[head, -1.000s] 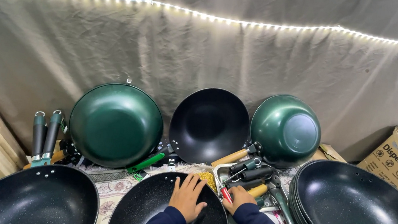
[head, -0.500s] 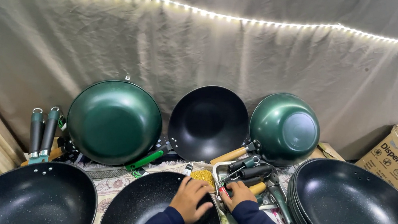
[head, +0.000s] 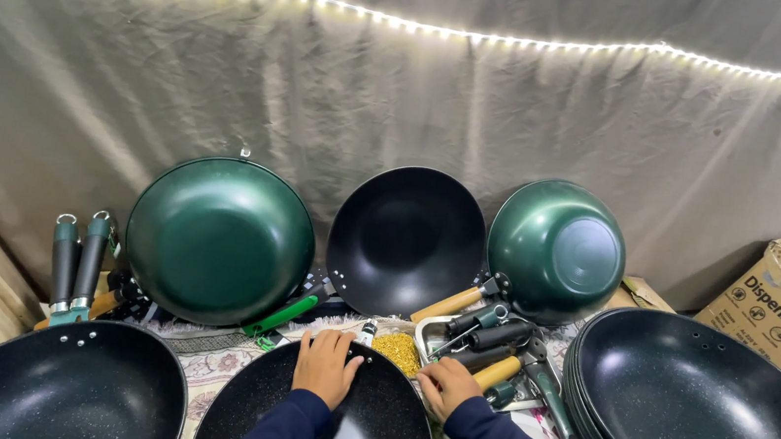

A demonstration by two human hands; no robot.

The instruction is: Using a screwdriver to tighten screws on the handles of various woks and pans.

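Under both hands (head: 325, 368), black pan (head: 364, 435).

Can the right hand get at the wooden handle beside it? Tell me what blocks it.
Probably yes. The right hand rests at the tray's near edge, and the wooden handle lies just beyond its fingers, on top of the heap with nothing over it.

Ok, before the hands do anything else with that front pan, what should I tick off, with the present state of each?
1. Left hand rests on the far rim of the black speckled pan: ok.
2. Right hand holds something: cannot tell; it lies by the wooden handle.
3. Both hands in view: ok.
4. Pan sits flat: cannot tell, near edge cut off.
5. Room to the right: not ok, loose handles and stacked black pans crowd it.
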